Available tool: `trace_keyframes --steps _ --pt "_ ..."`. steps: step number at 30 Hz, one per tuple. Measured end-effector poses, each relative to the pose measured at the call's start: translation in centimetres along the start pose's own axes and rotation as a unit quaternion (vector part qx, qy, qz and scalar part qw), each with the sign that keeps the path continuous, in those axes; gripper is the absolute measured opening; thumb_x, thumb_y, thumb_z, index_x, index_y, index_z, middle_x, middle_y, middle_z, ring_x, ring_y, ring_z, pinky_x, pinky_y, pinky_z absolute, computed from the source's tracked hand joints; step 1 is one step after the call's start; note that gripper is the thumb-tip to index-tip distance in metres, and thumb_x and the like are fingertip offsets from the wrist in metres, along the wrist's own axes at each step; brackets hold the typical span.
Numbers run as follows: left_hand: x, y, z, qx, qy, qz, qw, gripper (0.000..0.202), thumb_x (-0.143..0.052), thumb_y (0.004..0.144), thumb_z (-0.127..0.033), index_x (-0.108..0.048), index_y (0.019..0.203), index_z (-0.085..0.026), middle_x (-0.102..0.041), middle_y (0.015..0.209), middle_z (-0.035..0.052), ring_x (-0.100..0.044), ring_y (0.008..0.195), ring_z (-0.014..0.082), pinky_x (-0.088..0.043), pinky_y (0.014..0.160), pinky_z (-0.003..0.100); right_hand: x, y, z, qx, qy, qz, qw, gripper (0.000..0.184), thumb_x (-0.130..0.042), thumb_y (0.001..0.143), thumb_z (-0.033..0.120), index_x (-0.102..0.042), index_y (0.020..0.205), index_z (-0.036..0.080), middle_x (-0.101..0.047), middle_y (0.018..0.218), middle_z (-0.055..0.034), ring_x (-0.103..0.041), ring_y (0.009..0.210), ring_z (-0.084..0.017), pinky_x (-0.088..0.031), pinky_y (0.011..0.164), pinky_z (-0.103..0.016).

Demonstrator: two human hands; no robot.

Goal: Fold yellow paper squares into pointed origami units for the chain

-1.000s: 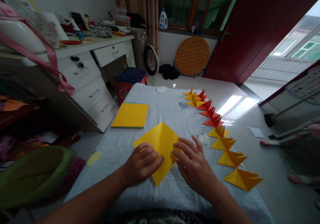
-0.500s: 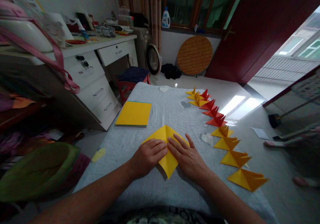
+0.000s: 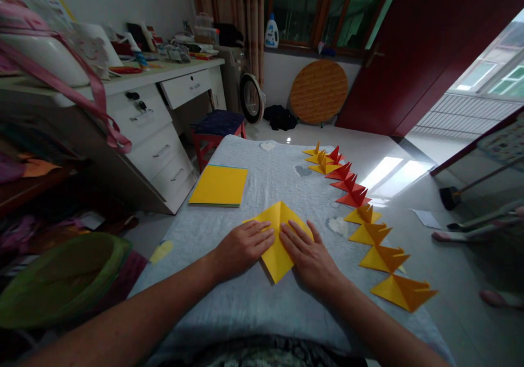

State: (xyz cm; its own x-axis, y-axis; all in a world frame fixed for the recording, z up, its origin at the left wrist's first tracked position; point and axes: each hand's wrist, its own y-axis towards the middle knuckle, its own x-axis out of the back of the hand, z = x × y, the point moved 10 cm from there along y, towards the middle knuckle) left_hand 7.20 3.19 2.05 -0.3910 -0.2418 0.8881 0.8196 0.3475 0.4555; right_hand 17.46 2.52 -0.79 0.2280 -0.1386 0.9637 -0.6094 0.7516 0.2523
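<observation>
A yellow sheet of origami paper [image 3: 277, 263] lies on the cloth-covered table with a crease down its middle and one corner toward me. My left hand [image 3: 244, 247] rests on its left half, fingers stretched out flat toward the crease. On the right half lies my right hand [image 3: 308, 253], its fingers extended and slightly apart. Both palms hide the sheet's side corners. Beyond my left hand is a stack of square paper [image 3: 219, 186], yellow on top. Folded yellow paper pieces [image 3: 371, 234] and red ones [image 3: 352, 184] line the right side.
A light blue cloth [image 3: 229, 312] covers the table. To the left stand a white desk with drawers [image 3: 143, 127] and a green-rimmed basket [image 3: 61, 280]. A stool [image 3: 219, 124] sits past the far left corner. At the right edge, a person's foot [image 3: 499, 299] shows.
Both hands have shifted slightly with the yellow paper, away from me and to the right. The paper looks pressed a little flatter. The stack and folded pieces stay put.
</observation>
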Motion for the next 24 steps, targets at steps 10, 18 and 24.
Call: trace_keyframes --steps 10,18,24 --pt "-2.1 -1.0 5.3 0.256 -0.232 0.107 0.932 0.025 -0.049 0.098 -0.023 -0.074 0.103 -0.02 -0.079 0.1 0.0038 -0.074 0.091 0.0187 -0.054 0.081 0.028 1.4 1.6 -2.4 -0.081 0.204 0.065 0.973 0.036 -0.044 0.093 0.009 -0.07 0.115 0.018 -0.071 0.124 -0.0112 -0.066 0.114 -0.022 -0.049 0.098 -0.035" --pt "-2.6 -1.9 6.8 0.394 -0.33 0.057 0.856 0.035 -0.052 0.093 -0.026 -0.06 0.126 -0.02 -0.072 0.092 0.0019 -0.068 0.083 0.017 -0.05 0.077 0.025 0.3 1.3 -6.4 -0.266 0.283 0.011 0.921 0.011 -0.05 0.089 0.024 -0.06 0.087 0.019 -0.066 0.074 -0.0019 -0.06 0.067 -0.016 -0.04 0.061 -0.025" --pt "-3.1 -2.0 6.4 0.349 -0.258 0.041 0.9 0.042 -0.045 0.097 -0.022 -0.053 0.138 -0.025 -0.071 0.098 0.003 -0.068 0.091 0.018 -0.052 0.085 0.029 -0.2 0.4 -7.3 -0.302 0.301 -0.065 0.902 0.03 -0.05 0.088 0.026 -0.054 0.117 0.018 -0.059 0.068 0.0032 -0.057 0.06 -0.016 -0.042 0.06 -0.026"
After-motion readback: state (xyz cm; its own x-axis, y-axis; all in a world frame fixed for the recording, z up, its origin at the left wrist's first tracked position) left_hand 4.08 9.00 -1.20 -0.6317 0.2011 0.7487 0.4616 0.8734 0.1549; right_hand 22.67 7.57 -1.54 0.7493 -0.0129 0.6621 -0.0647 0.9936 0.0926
